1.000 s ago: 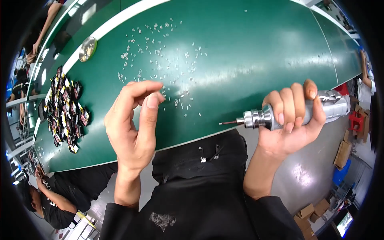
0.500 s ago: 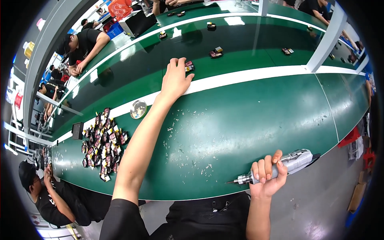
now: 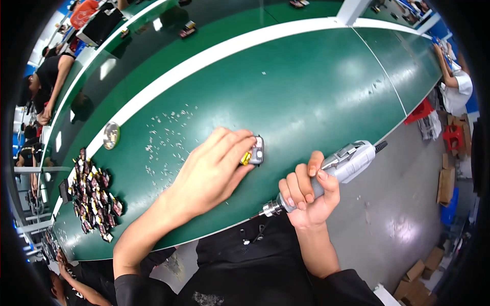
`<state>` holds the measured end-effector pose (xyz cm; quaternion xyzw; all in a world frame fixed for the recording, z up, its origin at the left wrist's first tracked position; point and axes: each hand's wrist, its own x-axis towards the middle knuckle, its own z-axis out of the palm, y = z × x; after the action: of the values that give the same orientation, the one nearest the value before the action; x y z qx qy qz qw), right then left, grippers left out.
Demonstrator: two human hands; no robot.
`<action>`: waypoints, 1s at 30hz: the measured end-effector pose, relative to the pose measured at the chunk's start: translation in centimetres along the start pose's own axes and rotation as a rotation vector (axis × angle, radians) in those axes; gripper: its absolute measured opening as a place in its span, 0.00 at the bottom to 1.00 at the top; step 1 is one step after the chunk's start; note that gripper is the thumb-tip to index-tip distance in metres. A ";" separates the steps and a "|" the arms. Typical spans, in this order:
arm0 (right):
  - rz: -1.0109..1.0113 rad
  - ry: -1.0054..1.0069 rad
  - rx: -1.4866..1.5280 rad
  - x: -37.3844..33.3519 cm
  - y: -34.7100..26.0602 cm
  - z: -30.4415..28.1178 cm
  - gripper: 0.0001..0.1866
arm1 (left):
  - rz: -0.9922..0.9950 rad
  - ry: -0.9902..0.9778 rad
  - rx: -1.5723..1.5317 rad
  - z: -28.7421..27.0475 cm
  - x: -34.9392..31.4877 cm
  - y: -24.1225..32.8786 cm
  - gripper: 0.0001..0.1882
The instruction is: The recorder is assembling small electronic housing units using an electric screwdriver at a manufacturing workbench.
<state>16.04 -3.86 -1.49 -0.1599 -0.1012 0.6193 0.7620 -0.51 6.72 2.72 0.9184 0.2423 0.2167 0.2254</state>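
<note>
My left hand is closed around a small dark device with a yellow part, just above or on the green workbench; I cannot tell whether it touches the surface. A grey electric screwdriver lies in the grip of my right hand, its bit pointing left over the bench's near edge. To the left sits a heap of similar small devices, black with pink and yellow bits. Tiny pale pieces are scattered between that heap and my left hand.
A round glass dish stands near the white rail. Beyond the rail, a dark-green conveyor carries a few more devices. Other people sit at the left and far right. Cardboard boxes and a red stool are on the floor at right.
My left hand has taken the device from the conveyor and drawn it back over the bench. My right hand, with the screwdriver, has shifted slightly left and up. The whole view has turned rightward.
</note>
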 end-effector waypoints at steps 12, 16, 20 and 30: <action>0.037 -0.087 -0.060 -4.0 0.4 -0.5 0.06 | 0.004 -0.060 0.005 3.3 -2.0 3.9 0.13; 0.033 0.047 -0.200 -4.9 1.9 0.0 0.06 | -0.053 -0.155 0.092 3.4 -1.8 4.7 0.14; -0.004 0.100 -0.176 -5.2 2.6 0.0 0.05 | 0.096 -0.062 0.125 3.8 -2.1 4.3 0.17; 0.014 0.108 -0.184 -4.8 2.2 -0.2 0.05 | 0.240 0.037 0.389 4.8 -2.8 4.5 0.15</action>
<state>13.04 -8.15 -2.27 -0.2630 -0.1151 0.6033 0.7441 1.25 0.16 0.42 0.9627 0.1728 0.2081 0.0124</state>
